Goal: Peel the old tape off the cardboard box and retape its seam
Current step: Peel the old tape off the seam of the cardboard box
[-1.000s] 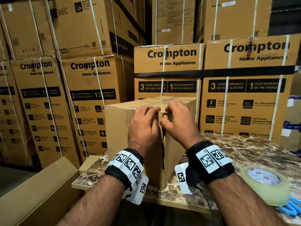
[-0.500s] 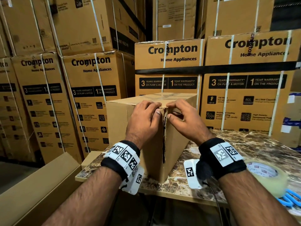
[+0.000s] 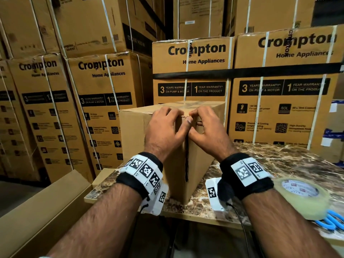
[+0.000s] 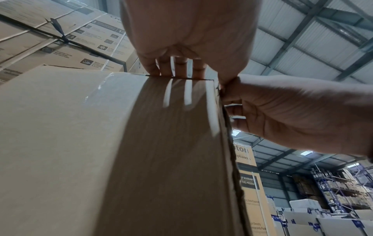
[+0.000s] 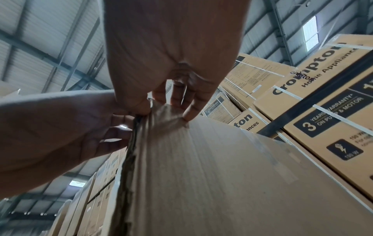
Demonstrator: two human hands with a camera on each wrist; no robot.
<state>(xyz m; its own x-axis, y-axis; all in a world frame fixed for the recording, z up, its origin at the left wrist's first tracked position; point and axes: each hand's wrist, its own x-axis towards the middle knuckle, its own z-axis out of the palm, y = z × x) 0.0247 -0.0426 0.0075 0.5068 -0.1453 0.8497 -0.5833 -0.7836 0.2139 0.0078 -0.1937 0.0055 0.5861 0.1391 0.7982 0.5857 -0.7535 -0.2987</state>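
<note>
Both hands working at the top near corner of the cardboard box (image 3: 149, 138) on the marble desk (image 3: 290, 164).

The box is standing upright at the desk's near edge, its split vertical corner facing the person and clear old tape (image 3: 188, 103) lying along its top. The left hand (image 3: 164, 131) is curling its fingers over the top edge, its grip closing on the cardboard beside the corner. The right hand (image 3: 205, 130) is pinching the torn cardboard at the corner between thumb and fingers. A tape roll (image 3: 305, 199) is sitting on the desk to the right, with blue-handled scissors (image 3: 333, 221) just beside it.
</note>
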